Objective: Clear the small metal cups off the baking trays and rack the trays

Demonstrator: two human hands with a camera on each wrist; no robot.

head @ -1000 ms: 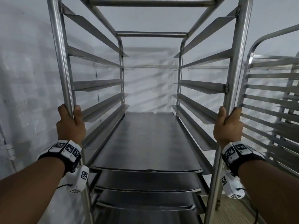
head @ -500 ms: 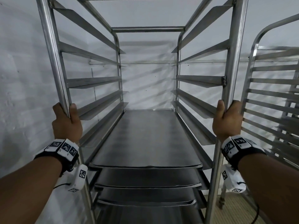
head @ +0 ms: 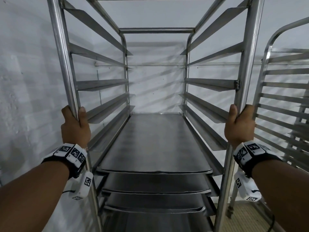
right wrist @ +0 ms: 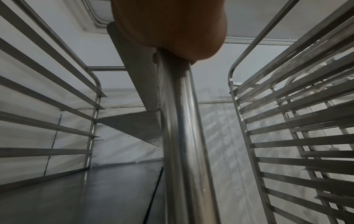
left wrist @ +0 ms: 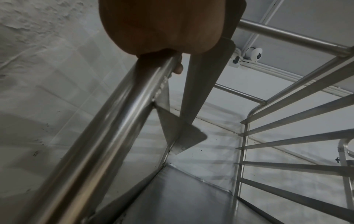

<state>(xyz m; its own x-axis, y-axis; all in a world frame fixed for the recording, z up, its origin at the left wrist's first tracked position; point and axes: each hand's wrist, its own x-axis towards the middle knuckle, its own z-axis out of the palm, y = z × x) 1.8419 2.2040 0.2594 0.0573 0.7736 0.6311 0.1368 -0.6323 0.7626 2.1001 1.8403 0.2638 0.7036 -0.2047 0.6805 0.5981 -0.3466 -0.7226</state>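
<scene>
A tall steel tray rack [head: 156,30] stands straight ahead. Several dark baking trays sit on its lower runners, the top tray [head: 155,144] at about wrist height, more trays [head: 155,185] stacked below it. No metal cups show on the trays. My left hand [head: 74,126] grips the rack's front left post [head: 63,52], also seen from below as left hand [left wrist: 162,30] on the post [left wrist: 107,136]. My right hand [head: 239,126] grips the front right post [head: 247,52]; the right wrist view shows the right hand [right wrist: 172,27] wrapped round that post [right wrist: 182,136].
A second empty steel rack [head: 284,101] stands close on the right, its rack [right wrist: 296,121] runners near my right hand. A white wall [head: 25,97] runs along the left and behind. Pale floor [head: 247,218] shows at the lower right. A small camera [left wrist: 255,53] hangs on the ceiling.
Both hands keep their grip on the posts. The rack has shifted slightly in view relative to the wall and the neighbouring rack, as if it is being rolled.
</scene>
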